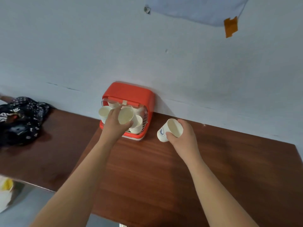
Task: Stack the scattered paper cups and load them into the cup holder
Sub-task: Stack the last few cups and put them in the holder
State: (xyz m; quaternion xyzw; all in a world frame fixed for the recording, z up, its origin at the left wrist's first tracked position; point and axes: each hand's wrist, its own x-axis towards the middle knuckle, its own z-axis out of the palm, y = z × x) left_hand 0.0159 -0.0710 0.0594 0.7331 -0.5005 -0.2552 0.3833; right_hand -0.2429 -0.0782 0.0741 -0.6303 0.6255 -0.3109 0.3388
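Note:
A red cup holder stands against the wall at the back of the brown wooden table. Several white paper cups sit inside it, tilted, mouths toward me. My left hand reaches into the holder and grips a paper cup by its rim. Another cup leans at the holder's left side. To the right of the holder, my right hand holds a white paper cup with a blue logo, tilted, just above the table.
A dark patterned cloth bag lies on the table's far left. A pale wall rises right behind the holder, with orange tape on it. A white and yellow object sits below the table's left edge.

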